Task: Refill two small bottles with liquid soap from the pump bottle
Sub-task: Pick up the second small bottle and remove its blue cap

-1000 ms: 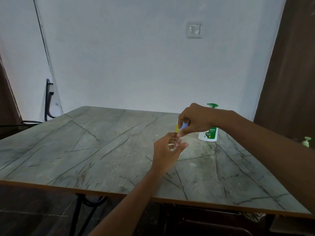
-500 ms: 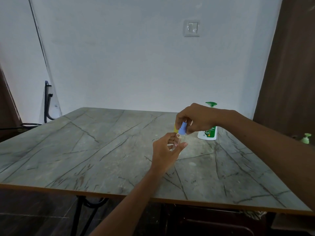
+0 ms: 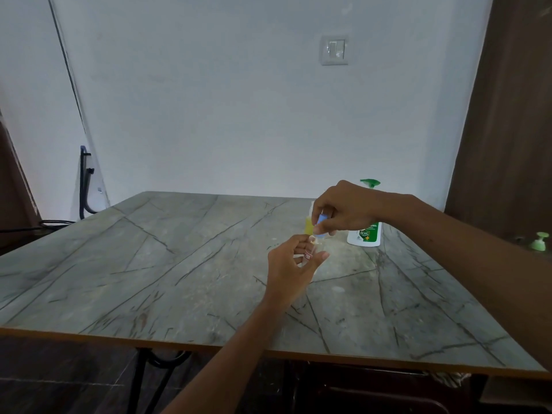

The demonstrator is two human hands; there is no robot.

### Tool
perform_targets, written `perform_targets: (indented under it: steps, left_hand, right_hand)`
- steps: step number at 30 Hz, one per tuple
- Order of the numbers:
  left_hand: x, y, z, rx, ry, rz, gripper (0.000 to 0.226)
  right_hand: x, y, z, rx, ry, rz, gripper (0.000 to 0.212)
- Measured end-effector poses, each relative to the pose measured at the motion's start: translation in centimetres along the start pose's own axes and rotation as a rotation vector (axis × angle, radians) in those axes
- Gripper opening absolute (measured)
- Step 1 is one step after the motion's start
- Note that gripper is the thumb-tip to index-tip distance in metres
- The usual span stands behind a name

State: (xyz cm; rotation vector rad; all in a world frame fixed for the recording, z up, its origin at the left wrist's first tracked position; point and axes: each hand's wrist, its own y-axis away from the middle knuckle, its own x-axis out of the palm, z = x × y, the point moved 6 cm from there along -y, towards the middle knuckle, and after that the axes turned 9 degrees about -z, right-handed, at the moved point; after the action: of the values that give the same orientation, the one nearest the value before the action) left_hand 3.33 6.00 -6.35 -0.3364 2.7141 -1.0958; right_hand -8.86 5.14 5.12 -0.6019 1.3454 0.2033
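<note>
left hand [image 3: 286, 265] with fingers curled round a small clear bottle [image 3: 308, 255] above the table [image 3: 149, 264], right hand [image 3: 349, 210] pinching a blue cap [image 3: 321, 223] just over its neck, pump bottle [image 3: 366, 236] and yellow bottle [image 3: 308, 228] standing behind

Two small bottles: a clear bottle [image 3: 309, 255] in the left grip [image 3: 288, 267] and a yellow bottle [image 3: 307, 228] upright on the bench [image 3: 149, 264] just behind. One blue cap [image 3: 321, 223], pinched in the right grip [image 3: 343, 210]. Two grips in all. One white pump bottle [image 3: 365, 236] with a green top, standing on the bench. One more green pump head [image 3: 540, 242] at the right edge, past the bench, its body hidden. One bench. One wall switch [image 3: 334, 50].
</note>
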Motion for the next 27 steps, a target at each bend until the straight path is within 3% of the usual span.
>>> perform_targets:
  steps: [3,19,27]
  left_hand:
    - [0.0,0.0,0.1,-0.011,0.003,-0.004,0.037]
    - [-0.1,0.0,0.2,-0.048,0.0,-0.001,0.035]
    - [-1.1,-0.2,-0.2,-0.003,-0.025,-0.12,0.033]
  right_hand:
    - [-0.4,0.0,0.0,0.001,-0.031,-0.023,0.013]
    - [-8.2,1.9,-1.2,0.042,-0.022,-0.27,0.012]
    - [-8.0,3.5,-4.2,0.192,-0.243,-0.494,0.017]
